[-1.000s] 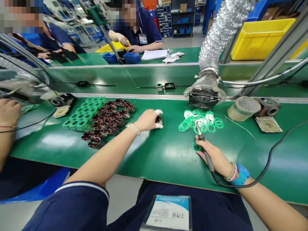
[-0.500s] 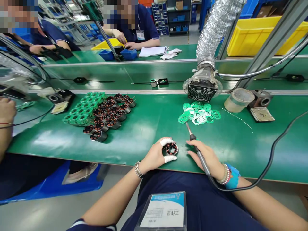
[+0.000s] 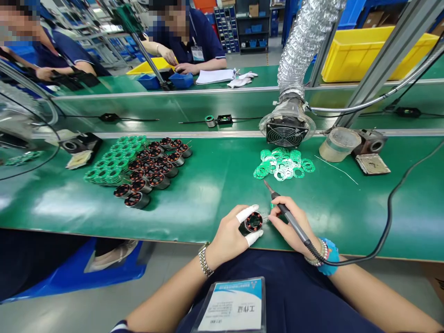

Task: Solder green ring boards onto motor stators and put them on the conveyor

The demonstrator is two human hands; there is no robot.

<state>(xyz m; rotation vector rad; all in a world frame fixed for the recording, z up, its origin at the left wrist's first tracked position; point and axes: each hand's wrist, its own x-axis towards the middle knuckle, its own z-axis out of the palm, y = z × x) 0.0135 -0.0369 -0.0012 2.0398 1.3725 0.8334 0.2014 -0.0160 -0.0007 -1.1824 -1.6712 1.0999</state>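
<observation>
My left hand, with white covers on thumb and finger, is closed around a motor stator with copper windings near the table's front edge. Its round opening faces up. In my right hand is a soldering iron, its tip pointing away from me toward a loose pile of green ring-shaped circuit boards. The thumb and a fingertip of that hand come close to thin wires at the stator's right side; whether they pinch them I cannot tell. A bit of green shows just beyond those fingers.
Rows of stators and stacked green boards stand at left. A fume extractor hangs behind the pile. Right of it are a tub, solder wire and an iron stand. Co-workers sit opposite and at left.
My left hand and the stator have shifted slightly right and toward me, and the stator is tilted differently. My right fingers have closed in toward the stator's wires.
</observation>
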